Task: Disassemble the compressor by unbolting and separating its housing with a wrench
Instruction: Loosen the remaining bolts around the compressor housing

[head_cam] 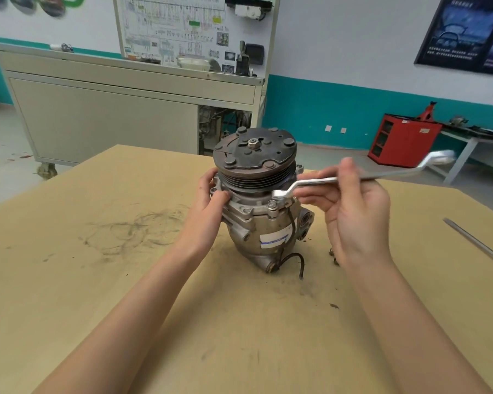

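Pinched between thumb and curled fingers, the wrench (319, 182) sits in my right hand (350, 211): the thumb lies on top of the flat shank and the fingers close under it, so the grip is nearly closed around the metal. The palm faces left and up towards me, the wrist is bent back, and the forearm comes in from 5 o'clock. The wrench runs from 3 o'clock in to the compressor (256, 223). Its far ring end is blurred out past my hand, and its near ring end lies on the housing flange, touching or just above a bolt (271, 205) on the near-right rim. I cannot tell whether the ring is seated over a bolt head.

My left hand (211, 194) holds the compressor at its 9 o'clock side, fingers and thumb curled round the flange just under the grooved pulley (254, 177). That forearm reaches in from 7 o'clock.

The compressor stands upright near the middle of the tan table (97, 280), clutch plate (254, 155) uppermost with a centre nut (252, 143). A white label (273, 240) faces me, and a black wire (296, 258) loops from its foot at 6 o'clock. A grey metal bar (475, 245) lies on the table at 3 o'clock, well apart from the compressor.
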Available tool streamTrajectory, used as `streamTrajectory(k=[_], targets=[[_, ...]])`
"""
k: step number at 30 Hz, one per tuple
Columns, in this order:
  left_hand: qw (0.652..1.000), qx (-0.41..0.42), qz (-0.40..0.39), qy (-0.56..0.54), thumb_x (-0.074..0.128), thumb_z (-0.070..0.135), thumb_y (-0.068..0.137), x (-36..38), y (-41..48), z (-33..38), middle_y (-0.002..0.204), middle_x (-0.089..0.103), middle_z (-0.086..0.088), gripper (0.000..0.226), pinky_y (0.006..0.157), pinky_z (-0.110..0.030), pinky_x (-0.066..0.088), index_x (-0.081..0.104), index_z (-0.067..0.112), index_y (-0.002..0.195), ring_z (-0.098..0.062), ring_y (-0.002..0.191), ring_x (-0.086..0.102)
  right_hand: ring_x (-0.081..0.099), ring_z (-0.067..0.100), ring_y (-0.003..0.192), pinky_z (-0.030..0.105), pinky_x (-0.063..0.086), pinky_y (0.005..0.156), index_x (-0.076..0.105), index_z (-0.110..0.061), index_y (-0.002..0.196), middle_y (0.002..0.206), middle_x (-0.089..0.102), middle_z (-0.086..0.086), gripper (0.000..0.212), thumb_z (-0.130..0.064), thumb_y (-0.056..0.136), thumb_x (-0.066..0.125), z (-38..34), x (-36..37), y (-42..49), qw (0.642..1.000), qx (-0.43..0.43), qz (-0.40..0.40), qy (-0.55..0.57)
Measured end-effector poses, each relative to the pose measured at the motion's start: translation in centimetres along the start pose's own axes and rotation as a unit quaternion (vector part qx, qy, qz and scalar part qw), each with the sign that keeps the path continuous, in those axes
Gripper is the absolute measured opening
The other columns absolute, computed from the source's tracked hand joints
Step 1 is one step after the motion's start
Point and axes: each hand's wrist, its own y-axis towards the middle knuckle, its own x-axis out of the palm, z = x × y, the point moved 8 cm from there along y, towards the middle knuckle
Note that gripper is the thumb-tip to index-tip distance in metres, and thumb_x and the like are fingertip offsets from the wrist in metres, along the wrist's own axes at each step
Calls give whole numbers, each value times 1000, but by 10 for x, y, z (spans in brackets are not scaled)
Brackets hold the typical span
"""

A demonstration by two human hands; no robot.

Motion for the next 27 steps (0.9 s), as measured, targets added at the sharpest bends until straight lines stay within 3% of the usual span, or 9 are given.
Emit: streamTrajectory(k=[4, 8, 11, 15, 17, 19, 20, 23, 27], targets=[[1000, 7, 8, 2, 36, 21, 101, 0, 0, 2, 129, 50, 17, 43, 91, -25, 41, 32, 31, 143, 0, 114, 51, 72, 22, 71, 29, 57, 62, 64, -17, 86, 81, 72, -3, 28, -37, 97, 49, -36, 15, -27, 960, -233, -13, -157], [1000, 16, 7, -5, 39, 23, 98, 0, 0, 4, 133, 50, 10, 46, 89, -21, 42, 33, 27, 143, -1, 114, 51, 70, 22, 72, 26, 57, 62, 69, 5, 82, 81, 70, 15, 43, -31, 95, 49, -42, 45, -52, 846, -385, -62, -363], [1000, 15, 10, -4, 38, 19, 99, -1, 0, 3, 135, 49, 8, 44, 88, -22, 42, 34, 26, 142, -9, 117, 51, 70, 22, 66, 29, 56, 48, 70, 8, 77, 80, 71, 16, 50, -31, 97, 48, -45, 55, -67, 765, -460, -56, -447], [1000, 17, 12, -3, 36, 16, 100, -1, -1, 4, 134, 50, 9, 42, 92, -25, 42, 35, 27, 141, -9, 117, 51, 68, 23, 62, 30, 54, 46, 68, 7, 72, 79, 70, 17, 46, -26, 97, 49, -40, 63, -76, 722, -495, -68, -479], [1000, 14, 10, -1, 36, 16, 100, -1, -1, 3, 135, 49, 9, 43, 97, -29, 42, 34, 27, 142, -10, 119, 50, 68, 21, 65, 32, 55, 51, 67, 1, 74, 81, 70, 13, 40, -23, 99, 47, -37, 54, -69, 796, -436, -60, -415], [1000, 12, 6, 2, 36, 17, 101, -1, -2, 4, 136, 47, 10, 44, 100, -31, 41, 33, 28, 143, -10, 121, 50, 69, 19, 66, 33, 56, 56, 60, -11, 79, 82, 70, 4, 28, -22, 99, 43, -25, 29, -41, 943, -246, -31, -223], [1000, 12, 4, 3, 36, 18, 101, -1, -2, 4, 136, 47, 11, 44, 100, -31, 41, 33, 29, 143, -9, 121, 50, 70, 20, 65, 30, 56, 57, 56, -11, 78, 80, 71, 3, 27, -22, 98, 41, -13, 19, -27, 983, -136, -17, -121], [1000, 10, 5, 2, 36, 19, 100, 0, -2, 5, 125, 50, 21, 44, 94, -26, 42, 33, 30, 143, -1, 116, 51, 70, 22, 63, 24, 55, 57, 56, -7, 78, 79, 72, 8, 34, -18, 101, 34, 15, 4, 0, 998, 65, -23, -7], [1000, 6, 1, -1, 37, 21, 101, 0, -1, 3, 121, 50, 25, 43, 90, -23, 43, 33, 29, 143, 0, 113, 52, 71, 22, 68, 22, 56, 60, 70, -16, 70, 80, 73, 11, 35, -35, 90, 48, 10, 1, 4, 998, 60, -19, 21]])
